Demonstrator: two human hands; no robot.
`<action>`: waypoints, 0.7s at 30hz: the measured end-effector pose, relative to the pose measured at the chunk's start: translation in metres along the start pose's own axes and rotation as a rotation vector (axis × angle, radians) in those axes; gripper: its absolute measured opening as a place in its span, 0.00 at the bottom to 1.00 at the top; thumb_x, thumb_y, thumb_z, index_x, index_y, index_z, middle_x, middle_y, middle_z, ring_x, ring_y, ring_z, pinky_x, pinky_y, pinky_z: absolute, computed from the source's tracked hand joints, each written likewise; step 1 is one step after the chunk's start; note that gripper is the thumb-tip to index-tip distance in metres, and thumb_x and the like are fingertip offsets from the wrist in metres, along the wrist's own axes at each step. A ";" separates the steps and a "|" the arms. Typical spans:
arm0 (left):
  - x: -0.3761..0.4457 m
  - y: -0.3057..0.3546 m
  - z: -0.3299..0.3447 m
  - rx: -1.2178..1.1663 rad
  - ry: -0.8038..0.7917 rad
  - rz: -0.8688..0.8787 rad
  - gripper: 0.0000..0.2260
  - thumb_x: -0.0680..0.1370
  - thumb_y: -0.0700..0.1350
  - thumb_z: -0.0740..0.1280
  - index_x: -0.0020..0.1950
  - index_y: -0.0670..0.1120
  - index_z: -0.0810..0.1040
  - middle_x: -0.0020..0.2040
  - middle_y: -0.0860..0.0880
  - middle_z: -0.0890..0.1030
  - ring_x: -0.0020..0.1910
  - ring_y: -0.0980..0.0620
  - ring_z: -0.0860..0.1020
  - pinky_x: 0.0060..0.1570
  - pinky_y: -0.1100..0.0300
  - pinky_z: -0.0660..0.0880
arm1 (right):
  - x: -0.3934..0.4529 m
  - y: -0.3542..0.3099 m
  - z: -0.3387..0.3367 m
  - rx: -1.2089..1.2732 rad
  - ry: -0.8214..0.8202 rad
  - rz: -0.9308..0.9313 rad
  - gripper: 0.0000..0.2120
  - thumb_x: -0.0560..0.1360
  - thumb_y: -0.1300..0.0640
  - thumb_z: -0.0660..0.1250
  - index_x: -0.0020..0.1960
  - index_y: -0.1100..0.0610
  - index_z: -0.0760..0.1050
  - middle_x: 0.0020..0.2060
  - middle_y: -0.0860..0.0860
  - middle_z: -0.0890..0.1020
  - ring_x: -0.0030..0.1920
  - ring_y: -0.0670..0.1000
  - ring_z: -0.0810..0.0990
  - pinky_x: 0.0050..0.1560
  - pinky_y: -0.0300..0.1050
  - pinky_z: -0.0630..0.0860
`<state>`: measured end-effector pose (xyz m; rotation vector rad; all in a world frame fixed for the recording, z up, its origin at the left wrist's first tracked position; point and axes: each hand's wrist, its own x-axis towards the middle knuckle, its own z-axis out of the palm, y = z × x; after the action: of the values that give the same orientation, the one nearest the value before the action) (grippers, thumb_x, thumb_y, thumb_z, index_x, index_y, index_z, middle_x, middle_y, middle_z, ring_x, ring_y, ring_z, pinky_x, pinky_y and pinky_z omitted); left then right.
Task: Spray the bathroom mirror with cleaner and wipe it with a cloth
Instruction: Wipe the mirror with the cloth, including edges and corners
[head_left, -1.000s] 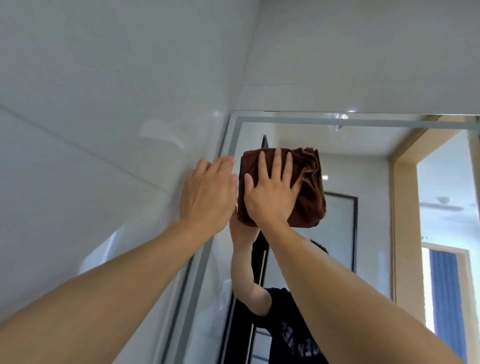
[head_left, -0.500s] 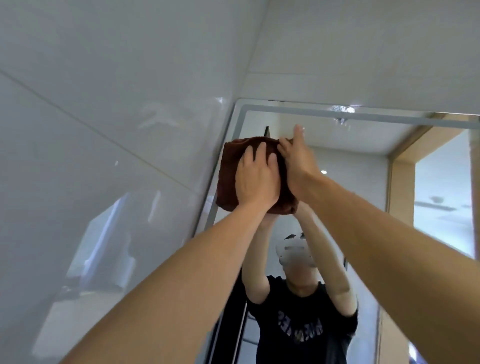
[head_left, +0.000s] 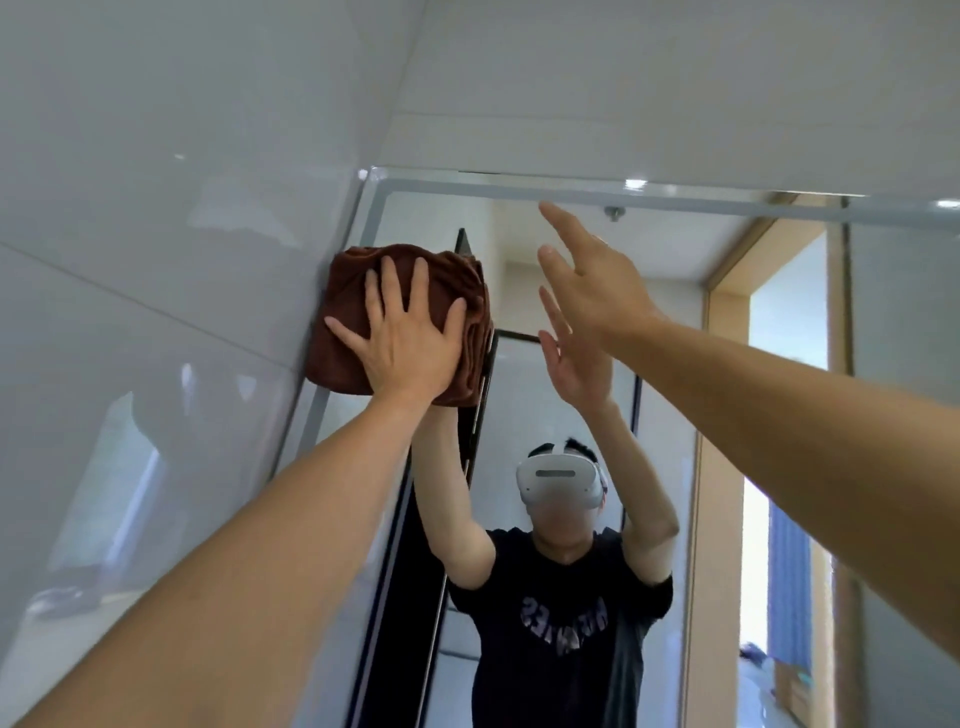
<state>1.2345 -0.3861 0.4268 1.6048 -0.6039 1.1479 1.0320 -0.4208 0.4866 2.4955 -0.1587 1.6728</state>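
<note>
Fingers of my left hand are spread flat and wide across the brown cloth, pressing it against the bathroom mirror rather than curling around it. The cloth is bunched in soft folds and sits at the mirror's upper left corner, its left edge lying over the mirror's pale frame where that meets the glossy white tiled wall. My thumb points out to the left along the cloth's lower half, and my palm covers its lower right part.

My right hand is up beside it, to the right and a little higher, apart from the cloth. It is open with the fingers loosely extended and fanned, holding nothing. I cannot tell whether its fingertips touch the glass or hang just off it; the topmost one reaches up near the upper strip of the frame.

Both of my forearms rise from the bottom corners of the view, bare. In the glass I see my reflection: a person in a dark T-shirt with pale lettering, a white headset on the head, both arms raised. The reflected hands meet my own, one behind the cloth and one just below my right hand. Also reflected are a black-edged panel behind the person, a wood-toned doorway to the right, and a blue curtain in the bright room beyond it.
</note>
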 end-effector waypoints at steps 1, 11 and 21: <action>-0.003 0.007 0.000 -0.010 -0.013 -0.039 0.30 0.80 0.65 0.51 0.81 0.56 0.56 0.83 0.47 0.53 0.82 0.45 0.48 0.69 0.21 0.45 | -0.003 0.011 -0.005 -0.060 -0.003 -0.005 0.24 0.85 0.50 0.52 0.81 0.45 0.55 0.76 0.51 0.67 0.75 0.54 0.66 0.71 0.52 0.66; -0.121 0.138 0.013 0.086 -0.109 0.372 0.35 0.78 0.65 0.41 0.82 0.51 0.54 0.82 0.47 0.56 0.82 0.44 0.49 0.69 0.24 0.42 | -0.046 0.052 -0.025 -0.375 -0.018 -0.124 0.24 0.85 0.48 0.52 0.80 0.48 0.58 0.79 0.53 0.63 0.79 0.55 0.59 0.76 0.53 0.57; -0.110 -0.010 -0.001 0.111 -0.053 0.456 0.29 0.81 0.66 0.53 0.80 0.58 0.58 0.81 0.48 0.60 0.80 0.47 0.58 0.72 0.26 0.49 | -0.091 0.020 0.048 -0.398 -0.017 -0.129 0.24 0.84 0.45 0.51 0.80 0.46 0.58 0.80 0.52 0.59 0.80 0.54 0.56 0.78 0.53 0.52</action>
<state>1.1965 -0.3982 0.3240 1.6411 -0.9914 1.4940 1.0381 -0.4478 0.3853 2.1751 -0.2940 1.4085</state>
